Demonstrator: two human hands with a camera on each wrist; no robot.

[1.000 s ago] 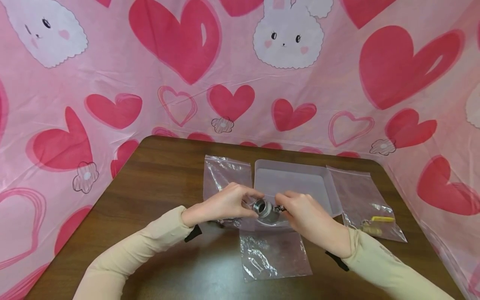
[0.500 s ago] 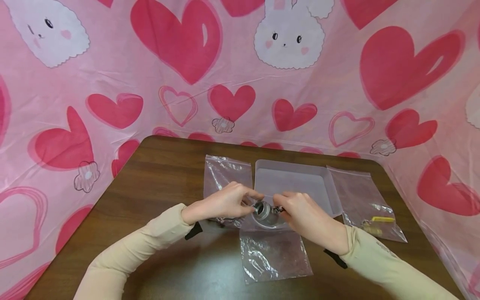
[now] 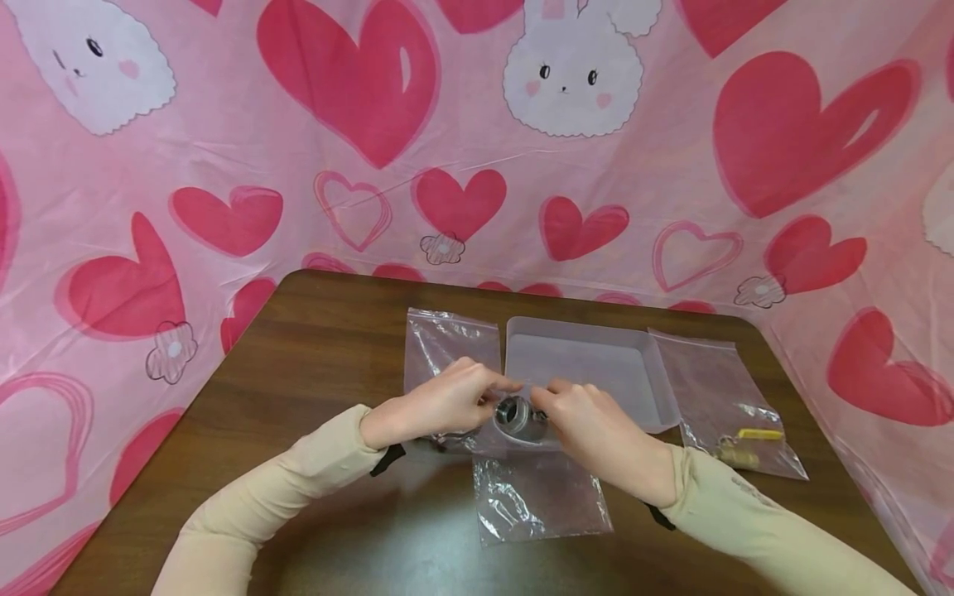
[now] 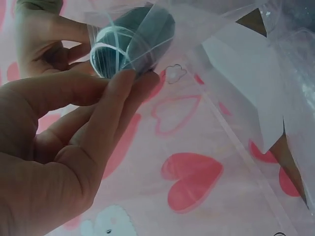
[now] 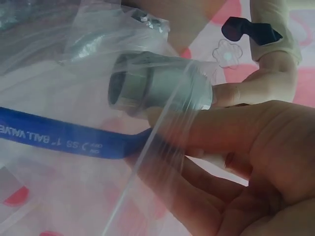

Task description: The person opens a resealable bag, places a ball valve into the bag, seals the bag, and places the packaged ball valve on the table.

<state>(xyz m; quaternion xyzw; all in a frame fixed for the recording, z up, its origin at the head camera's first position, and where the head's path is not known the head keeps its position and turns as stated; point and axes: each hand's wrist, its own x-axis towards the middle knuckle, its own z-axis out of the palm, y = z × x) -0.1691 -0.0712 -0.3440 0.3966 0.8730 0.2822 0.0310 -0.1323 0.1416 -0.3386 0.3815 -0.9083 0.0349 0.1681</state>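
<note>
A grey metal ball valve (image 5: 162, 83) with a blue lettered lever (image 5: 64, 135) lies within a clear zip bag (image 3: 538, 501). My right hand (image 3: 596, 426) pinches the valve near the root of the lever, its fingertips showing hazily through the plastic. The bag's mouth edge crosses over that thumb. In the left wrist view my left hand (image 4: 64, 137) brings thumb and fingers together on the bag film, just under the round open end of the valve (image 4: 135, 44). In the head view the valve's opening points toward the left hand.
Behind the hands stands a translucent shallow tray (image 3: 663, 377). To its right lies another zip bag (image 3: 696, 368) holding a brass valve with a yellow lever (image 3: 760, 434). A further clear bag (image 3: 450, 339) lies left of the tray on the brown wooden table (image 3: 335, 348).
My right hand has shifted left, carrying the valve closer to the left hand. The bag's lower part has moved slightly up and left. My left hand has stayed nearly in place.
</note>
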